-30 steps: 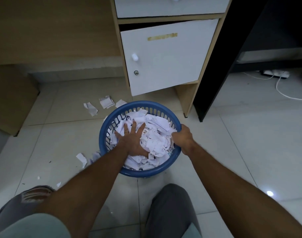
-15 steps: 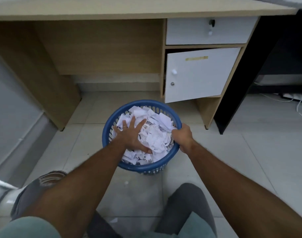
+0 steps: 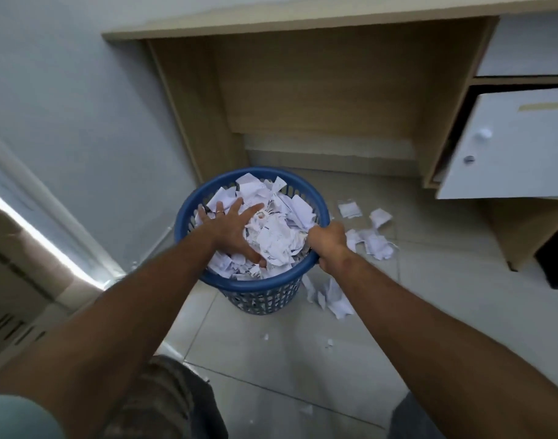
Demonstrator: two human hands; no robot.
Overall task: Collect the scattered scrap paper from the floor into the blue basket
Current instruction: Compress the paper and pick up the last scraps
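Basket (image 3: 208, 198) brim-full; my left hand (image 3: 231, 228) flat, fingers spread, pressing paper heap (image 3: 277, 236). My right hand (image 3: 328, 243) curled on rim. I'd press evenly, hold rim firm against tipping. Loose scraps (image 3: 374, 243) on floor (image 3: 303, 359) just right of right grip, more below it.

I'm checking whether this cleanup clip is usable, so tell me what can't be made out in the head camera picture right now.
- Printing on the scrap paper in the blue basket: too small and blurred.
- Paper beneath the left hand: covered by the palm.
- Right hand fingertips: curled over the basket rim, out of sight.
- Loose scraps on the floor: an exact count is lost to blur.
- Cabinet door: cut off by the right edge.
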